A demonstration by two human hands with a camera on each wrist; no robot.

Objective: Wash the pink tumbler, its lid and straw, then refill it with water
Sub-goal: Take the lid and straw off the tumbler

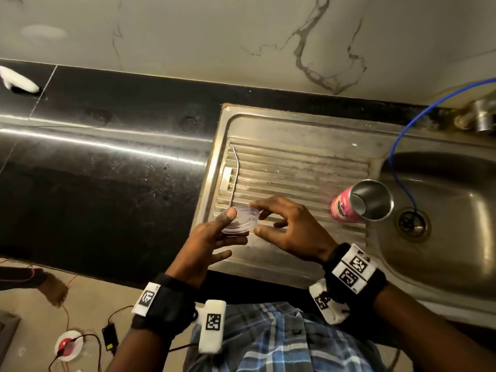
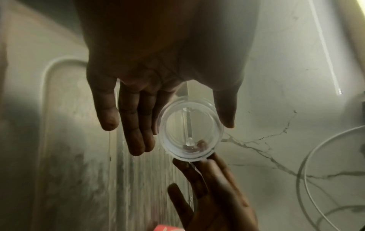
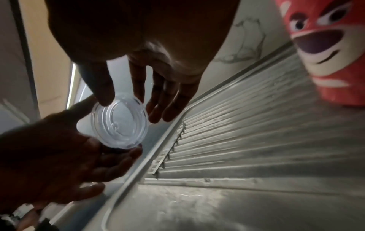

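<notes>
Both hands hold the clear round lid (image 1: 240, 224) just above the left part of the steel drainboard (image 1: 295, 162). My left hand (image 1: 236, 227) pinches its left rim between thumb and fingers. My right hand (image 1: 255, 217) pinches its right rim with thumb and forefinger. The left wrist view looks into the lid (image 2: 190, 131); the right wrist view shows the lid (image 3: 120, 123) at a slant. The bent metal straw (image 1: 233, 178) lies on the drainboard's left ribs, beyond the hands. The pink tumbler (image 1: 359, 202) stands open near the basin, to the right of my right hand, and fills the right wrist view's corner as the tumbler (image 3: 324, 51).
The sink basin (image 1: 442, 237) is at the right, with a blue hose (image 1: 397, 146) running down into its drain (image 1: 410, 224). A tap (image 1: 480, 114) sits at the back right. Black counter (image 1: 107, 170) stretches left, with a white cloth (image 1: 18, 80) at its far end. Cables lie on the floor.
</notes>
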